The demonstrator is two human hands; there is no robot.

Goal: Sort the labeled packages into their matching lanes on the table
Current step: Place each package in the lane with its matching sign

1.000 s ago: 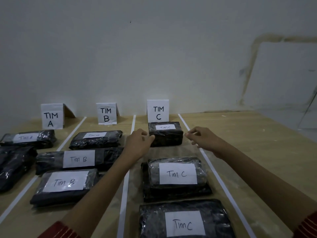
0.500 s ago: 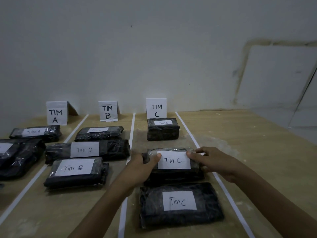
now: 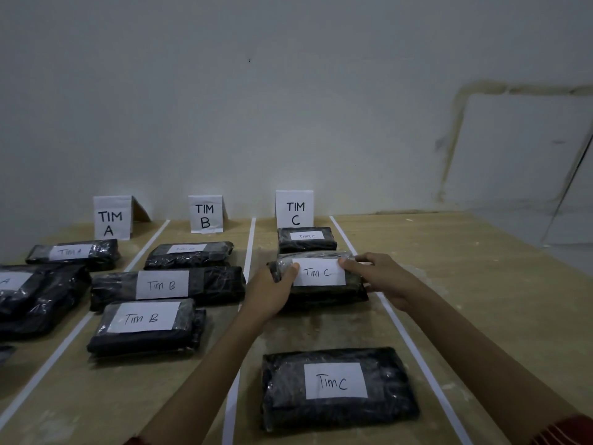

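Left hand (image 3: 272, 290) and right hand (image 3: 382, 276) clamp the package (image 3: 321, 273), now slid closer to the C sign (image 3: 294, 208); the lane is tightening up.

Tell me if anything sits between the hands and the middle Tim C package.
Nothing visible does. The left hand and right hand grip the middle Tim C package by its ends, inside lane C.
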